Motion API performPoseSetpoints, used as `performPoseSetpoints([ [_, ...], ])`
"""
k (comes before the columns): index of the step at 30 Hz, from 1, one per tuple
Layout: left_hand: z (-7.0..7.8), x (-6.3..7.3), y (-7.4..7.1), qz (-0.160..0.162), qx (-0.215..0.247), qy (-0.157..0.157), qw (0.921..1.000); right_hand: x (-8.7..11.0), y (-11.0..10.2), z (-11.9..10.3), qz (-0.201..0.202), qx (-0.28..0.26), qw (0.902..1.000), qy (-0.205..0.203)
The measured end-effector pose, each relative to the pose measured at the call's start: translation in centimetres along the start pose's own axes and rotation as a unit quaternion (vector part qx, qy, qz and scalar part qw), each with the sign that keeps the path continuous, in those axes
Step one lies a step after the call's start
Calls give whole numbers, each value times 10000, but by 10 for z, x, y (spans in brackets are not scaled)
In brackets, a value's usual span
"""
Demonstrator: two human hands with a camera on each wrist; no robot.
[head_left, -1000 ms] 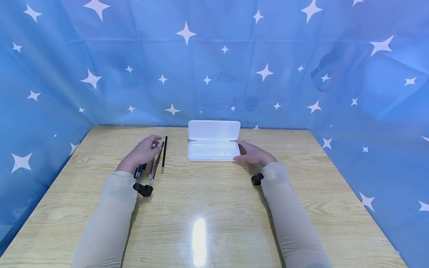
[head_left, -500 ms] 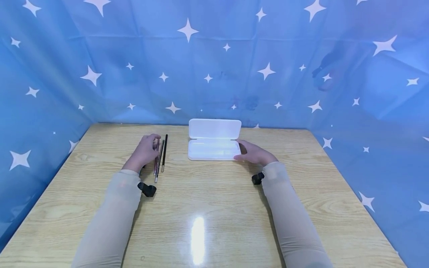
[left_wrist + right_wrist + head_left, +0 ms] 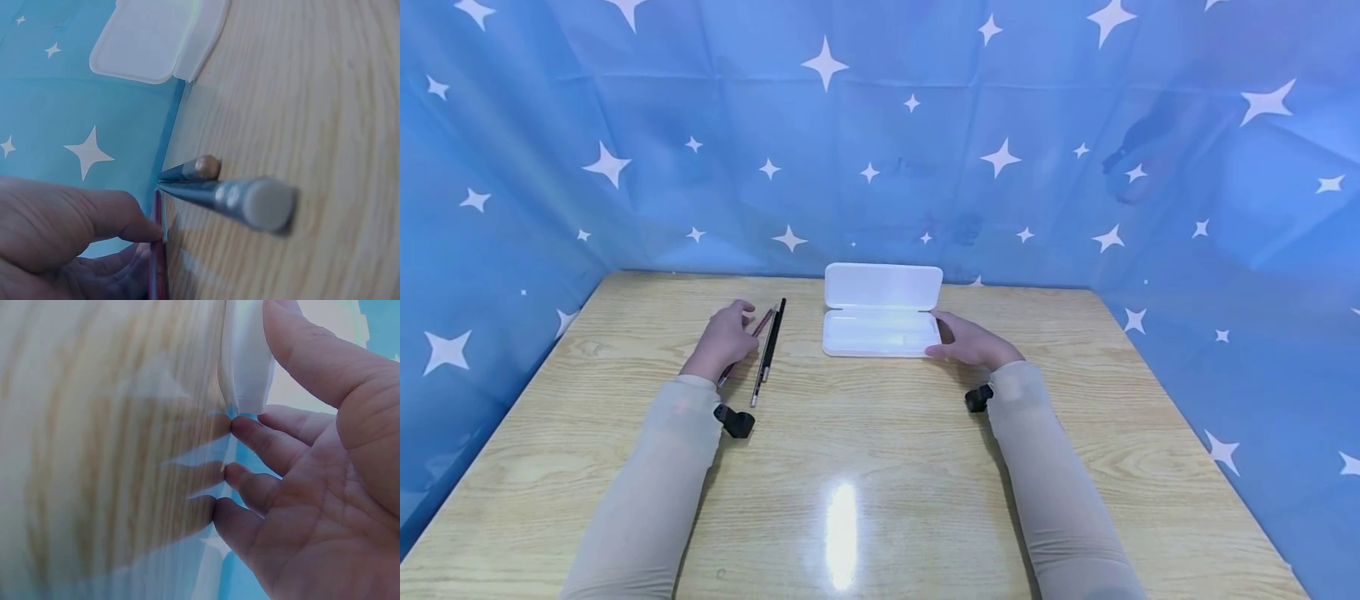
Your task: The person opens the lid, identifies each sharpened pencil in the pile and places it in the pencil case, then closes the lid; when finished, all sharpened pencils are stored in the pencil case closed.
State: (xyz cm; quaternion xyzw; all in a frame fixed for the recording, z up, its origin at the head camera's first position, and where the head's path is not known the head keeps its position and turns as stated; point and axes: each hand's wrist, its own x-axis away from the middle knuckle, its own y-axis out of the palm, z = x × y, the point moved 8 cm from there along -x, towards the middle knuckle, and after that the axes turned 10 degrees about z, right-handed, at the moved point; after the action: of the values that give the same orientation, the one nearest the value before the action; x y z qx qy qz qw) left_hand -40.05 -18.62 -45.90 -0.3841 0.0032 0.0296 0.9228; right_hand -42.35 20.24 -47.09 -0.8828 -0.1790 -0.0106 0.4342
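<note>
An open white pencil case (image 3: 850,335) lies at the far middle of the table, its lid (image 3: 883,285) raised at the back. At its right end my right hand (image 3: 972,342) holds it, thumb at the front and fingers round the side; the right wrist view shows several fingertips on the tabletop. My left hand (image 3: 724,340) pinches a dark red pencil (image 3: 157,269), which slants under the fingers in the head view. Just right of it are two dark pencils, one with a white eraser end (image 3: 272,203), one with a copper-coloured end (image 3: 207,167).
The wooden table (image 3: 880,442) ends at a blue curtain (image 3: 880,125) with white stars, behind and on both sides. A black wrist camera (image 3: 735,421) sits on the left sleeve and another camera (image 3: 977,398) on the right.
My left hand has shifted slightly right. The red pencil has turned from near upright to a slant, and the dark pencils lie closer together, tilted. The right hand stays at the case.
</note>
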Motion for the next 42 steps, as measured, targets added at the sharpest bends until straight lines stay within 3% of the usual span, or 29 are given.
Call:
performPoseSetpoints([
  [8,-1,3,-13,90,436,-371,9983,0,-1,-1,13,-58,10000,-78],
  [21,-8,0,-25,-26,1025,-490,9935,-1,-1,1,21,-50,10000,-58],
  [29,-3,1,-26,-165,1278,-353,9910,-1,0,1,-45,-90,9999,-31],
  [42,4,-1,-31,-124,1808,-162,9833,-2,1,4,-64,-224,9997,26],
])
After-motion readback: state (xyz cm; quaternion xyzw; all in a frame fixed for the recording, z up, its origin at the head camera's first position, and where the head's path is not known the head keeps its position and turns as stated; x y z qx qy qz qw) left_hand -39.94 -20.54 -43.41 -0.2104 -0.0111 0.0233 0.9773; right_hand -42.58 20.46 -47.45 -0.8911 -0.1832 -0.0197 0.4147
